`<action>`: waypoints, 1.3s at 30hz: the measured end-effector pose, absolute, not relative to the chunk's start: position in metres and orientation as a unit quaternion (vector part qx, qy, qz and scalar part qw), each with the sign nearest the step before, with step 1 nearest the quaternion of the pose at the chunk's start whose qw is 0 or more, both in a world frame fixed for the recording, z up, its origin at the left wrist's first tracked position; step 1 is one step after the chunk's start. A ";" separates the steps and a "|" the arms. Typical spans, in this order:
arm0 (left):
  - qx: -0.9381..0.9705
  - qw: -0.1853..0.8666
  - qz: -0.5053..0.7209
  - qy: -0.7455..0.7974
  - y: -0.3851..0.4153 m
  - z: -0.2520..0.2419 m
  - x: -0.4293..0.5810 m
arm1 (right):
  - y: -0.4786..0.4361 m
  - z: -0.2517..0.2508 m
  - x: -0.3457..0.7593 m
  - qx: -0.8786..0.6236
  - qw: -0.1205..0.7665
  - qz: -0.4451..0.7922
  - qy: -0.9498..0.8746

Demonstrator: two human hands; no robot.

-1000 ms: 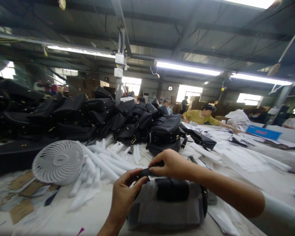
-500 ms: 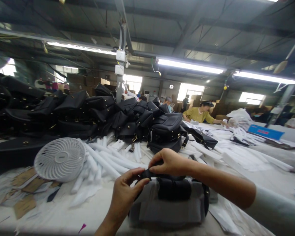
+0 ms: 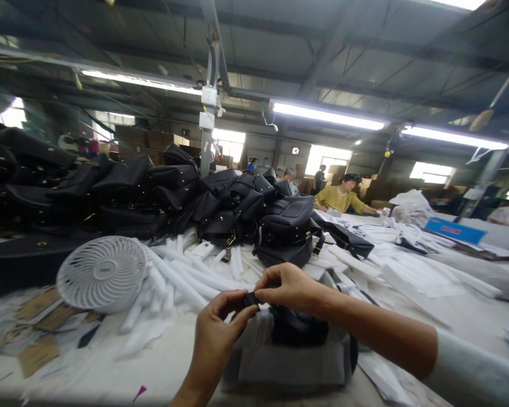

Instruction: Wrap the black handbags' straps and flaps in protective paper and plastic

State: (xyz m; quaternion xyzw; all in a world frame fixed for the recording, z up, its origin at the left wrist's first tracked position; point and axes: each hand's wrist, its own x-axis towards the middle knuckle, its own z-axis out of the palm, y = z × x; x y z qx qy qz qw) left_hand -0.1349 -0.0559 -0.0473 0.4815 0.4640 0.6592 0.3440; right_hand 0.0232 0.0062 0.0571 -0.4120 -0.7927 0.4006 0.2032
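Worktable [image 3: 106, 379] strewn with white rolls [image 3: 190, 278]; black bags [image 3: 284, 212] piled behind. Left hand [image 3: 214, 330], right hand [image 3: 292, 287] both pinching black strap [image 3: 249, 301] near white-covered bag [image 3: 292, 364].

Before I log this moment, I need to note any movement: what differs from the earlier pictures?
The co-worker in yellow has drawn the reaching arm back. The right sleeve has shifted leftward slightly. Left hand and right hand still pinch the small black piece; nothing was let go. The fan and black bags stayed put.
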 end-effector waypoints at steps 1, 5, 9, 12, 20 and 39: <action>0.485 0.344 0.658 0.461 -0.056 -0.047 -0.134 | 0.005 0.057 0.023 -0.410 0.200 0.395 -0.797; 0.501 0.352 0.653 0.446 -0.055 -0.048 -0.132 | 0.001 0.060 0.019 -0.392 0.160 0.333 -0.842; 0.468 0.377 0.671 0.435 -0.054 -0.044 -0.136 | -0.002 0.069 0.018 -0.361 0.150 0.237 -0.889; 0.470 0.407 0.659 0.424 -0.058 -0.038 -0.144 | -0.002 0.076 0.020 -0.325 0.101 0.183 -0.922; 0.488 0.368 0.622 0.489 -0.064 -0.032 -0.152 | -0.005 0.081 0.012 -0.304 0.023 -0.006 -0.952; 0.273 0.525 0.664 0.457 -0.077 -0.068 -0.202 | 0.007 0.080 0.011 -0.272 0.041 -0.023 -0.961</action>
